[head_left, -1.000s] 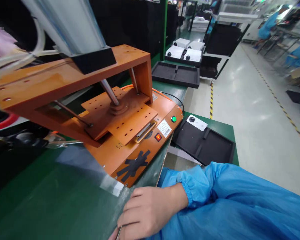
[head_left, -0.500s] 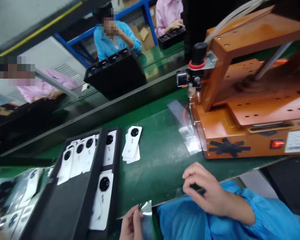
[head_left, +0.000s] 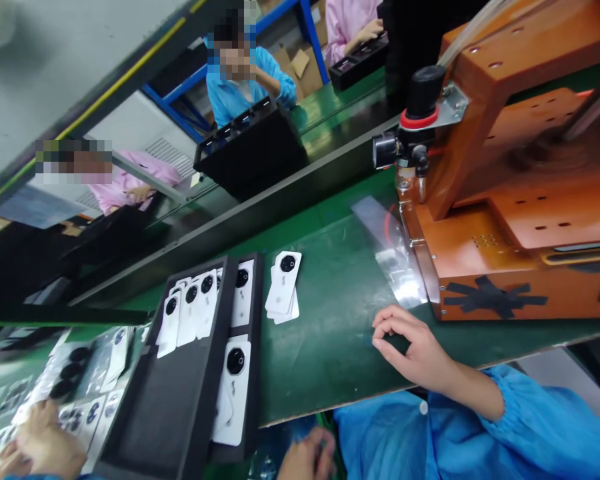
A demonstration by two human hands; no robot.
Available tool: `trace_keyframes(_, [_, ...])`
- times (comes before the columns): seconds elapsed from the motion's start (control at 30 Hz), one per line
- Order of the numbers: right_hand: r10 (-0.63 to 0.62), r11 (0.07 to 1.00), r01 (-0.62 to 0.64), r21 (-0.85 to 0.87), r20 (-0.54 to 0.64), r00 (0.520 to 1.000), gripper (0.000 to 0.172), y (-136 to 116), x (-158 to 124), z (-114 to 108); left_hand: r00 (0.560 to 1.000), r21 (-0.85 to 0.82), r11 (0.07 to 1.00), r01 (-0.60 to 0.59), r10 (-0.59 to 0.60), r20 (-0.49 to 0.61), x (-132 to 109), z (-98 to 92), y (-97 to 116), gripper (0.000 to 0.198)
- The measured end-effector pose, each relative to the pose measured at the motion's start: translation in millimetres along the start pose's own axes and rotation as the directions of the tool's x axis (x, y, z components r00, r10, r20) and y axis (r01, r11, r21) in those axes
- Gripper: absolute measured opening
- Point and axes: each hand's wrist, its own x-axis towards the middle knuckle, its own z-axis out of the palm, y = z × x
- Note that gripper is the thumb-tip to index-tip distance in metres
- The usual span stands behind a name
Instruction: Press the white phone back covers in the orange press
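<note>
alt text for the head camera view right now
A curled right hand is over a green table near an orange machine, the left hand, blurred, by the table's edge. White phone backs lie stacked nearby and in black trays.

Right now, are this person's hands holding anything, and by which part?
Nothing shows in the right hand, loosely curled near the edge of the green table; the left hand is too blurred to tell.

A green worktop [head_left: 325,360] lies under the right hand [head_left: 414,345]. Well beyond are a blue frame [head_left: 315,40] and cardboard boxes [head_left: 306,85].
</note>
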Motion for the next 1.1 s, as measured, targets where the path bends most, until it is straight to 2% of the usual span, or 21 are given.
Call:
trace_keyframes(0.03, [-0.003, 1.0, 0.003, 0.002, -0.006, 1.0, 0.007, -0.2, 0.2, 0.0, 0.999, 0.007, 0.999, -0.041, 0.041, 0.001, 14.5, -11.0, 18.7, 0.033])
trace_keyframes(0.07, [-0.006, 1.0, 0.006, 0.003, -0.01, 1.0, 0.006, -0.6, 0.5, 0.0, 0.989, 0.061, 0.987, -0.149, 0.148, 0.017, 34.2, -24.9, 38.6, 0.036])
trace_keyframes(0.1, [-0.01, 1.0, 0.01, 0.003, -0.01, 1.0, 0.006, -1.0, 0.6, -0.1, 0.968, 0.152, 0.958, -0.244, 0.249, -0.021, 59.1, -40.6, 58.3, 0.034])
trace_keyframes(0.13, [-0.017, 1.0, 0.017, 0.001, -0.006, 1.0, 0.005, -1.4, 0.6, -0.2, 0.938, 0.258, 0.933, -0.252, 0.301, -0.172, 88.1, -56.9, 76.4, 0.032])
trace_keyframes(0.17, [-0.026, 1.0, 0.026, -0.003, -0.001, 1.0, 0.005, -1.9, 0.5, -0.4, 0.901, 0.322, 0.923, -0.21, 0.31, -0.302, 119.3, -72.2, 91.6, 0.031])
trace_keyframes(0.2, [-0.036, 0.999, 0.036, -0.009, -0.001, 0.999, 0.005, -2.3, 0.2, -0.6, 0.885, 0.325, 0.927, -0.188, 0.303, -0.354, 150.6, -85.3, 103.1, 0.031])
trace_keyframes(0.3, [-0.06, 0.998, 0.06, -0.023, -0.006, 0.998, 0.005, -2.6, -1.3, -1.1, 0.894, 0.299, 0.948, -0.106, 0.223, -0.39, 224.5, -105.5, 116.3, 0.043])
trace_keyframes(0.33, [-0.059, 0.998, 0.058, -0.026, -0.011, 0.998, 0.005, -2.4, -1.8, -1.1, 0.903, 0.29, 0.954, -0.073, 0.186, -0.387, 238.8, -106.6, 115.7, 0.046])
trace_keyframes(0.4, [-0.043, 0.999, 0.043, -0.025, -0.021, 0.999, 0.005, -1.6, -2.2, -0.7, 0.911, 0.277, 0.961, -0.016, 0.128, -0.392, 252.3, -105.9, 111.6, 0.046])
trace_keyframes(0.47, [-0.027, 0.999, 0.026, -0.019, -0.032, 0.999, 0.004, -0.7, -1.9, 0.0, 0.9, 0.265, 0.964, 0.007, 0.11, -0.422, 251.7, -107.6, 107.8, 0.044])
trace_keyframes(0.57, [-0.001, 1.0, 0.001, 0.008, -0.032, 0.999, 0.004, -0.2, -0.3, 0.2, 0.878, 0.211, 0.977, -0.016, 0.114, -0.465, 237.6, -119.7, 106.5, 0.037])
trace_keyframes(0.67, [0.045, 0.997, -0.042, 0.069, -0.038, 0.998, 0.008, -0.9, 2.1, -0.8, 0.862, 0.082, 0.994, -0.075, 0.106, -0.495, 212.1, -128.8, 106.5, 0.039])
trace_keyframes(0.73, [0.107, 0.989, -0.1, 0.113, -0.061, 0.992, 0.015, -1.3, 4.8, -1.8, 0.861, -0.025, 0.99, -0.136, 0.106, -0.497, 186.8, -119.6, 105.7, 0.053])
trace_keyframes(0.8, [0.204, 0.97, -0.189, 0.152, -0.088, 0.975, 0.021, -0.6, 9.1, -3.1, 0.888, -0.131, 0.97, -0.203, 0.127, -0.441, 155.5, -93.4, 105.1, 0.066])
trace_keyframes(0.83, [0.251, 0.957, -0.233, 0.171, -0.093, 0.964, 0.023, 0.3, 12.0, -3.8, 0.91, -0.19, 0.955, -0.227, 0.139, -0.391, 138.8, -75.0, 105.1, 0.065])
trace_keyframes(0.9, [0.32, 0.935, -0.298, 0.193, -0.097, 0.942, 0.025, 2.9, 18.9, -5.6, 0.947, -0.337, 0.911, -0.236, 0.138, -0.289, 107.4, -33.3, 105.4, 0.053])
trace_keyframes(0.97, [0.349, 0.928, -0.329, 0.176, -0.092, 0.933, 0.024, 5.6, 26.5, -7.4, 0.954, -0.386, 0.891, -0.239, 0.14, -0.267, 84.0, 6.0, 105.9, 0.04])
trace_keyframes(1.03, [0.357, 0.93, -0.347, 0.12, -0.079, 0.931, 0.022, 7.2, 33.8, -8.9, 0.928, -0.252, 0.925, -0.286, 0.201, -0.314, 71.3, 33.8, 106.3, 0.034])
trace_keyframes(1.1, [0.345, 0.938, -0.343, 0.052, -0.046, 0.937, 0.02, 7.2, 40.0, -9.9, 0.884, -0.017, 0.947, -0.321, 0.293, -0.365, 66.5, 46.0, 105.3, 0.037])
